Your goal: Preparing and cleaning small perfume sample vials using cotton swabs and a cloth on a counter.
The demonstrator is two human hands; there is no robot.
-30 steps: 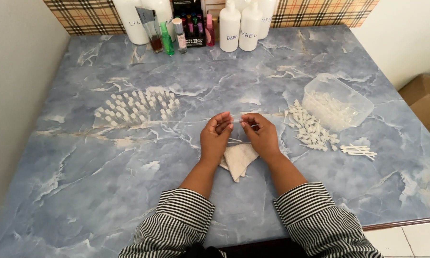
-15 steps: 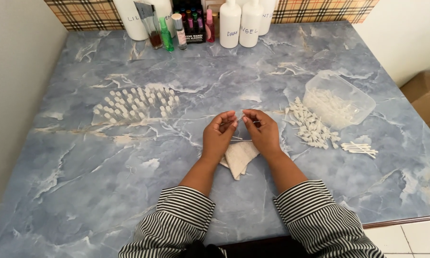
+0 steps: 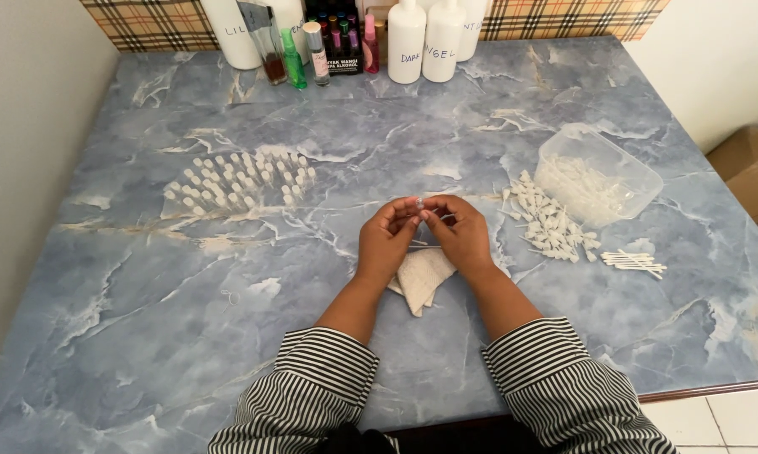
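Item: a small clear vial (image 3: 418,203), pinched between the fingertips of both hands above the middle of the counter (image 3: 446,126), which is of blue marble pattern. The left hand (image 3: 385,241) is closed in a fingertip grip on the vial from the left; the right hand (image 3: 459,235) is closed on it from the right, the fingertips of the two hands meeting at it. The finer parts of the vial are too small to be told. Both forearms are clothed in striped black-and-white sleeves (image 3: 312,395).

Beneath the hands: a folded white cloth (image 3: 419,282), laid flat on the counter, partly covered by the wrists.

To the left: a cluster of small white-capped vials (image 3: 240,178), stood upright in rows, well apart from the hands.

To the right: a loose heap of small white plastic pieces (image 3: 547,223), just beside a clear plastic tub (image 3: 598,172) in which more such pieces are held. Near the heap, a small bundle of thin white sticks (image 3: 634,262) is laid.

At the far edge: white bottles (image 3: 425,38) and several small coloured bottles (image 3: 316,50), stood against a checked wall strip.
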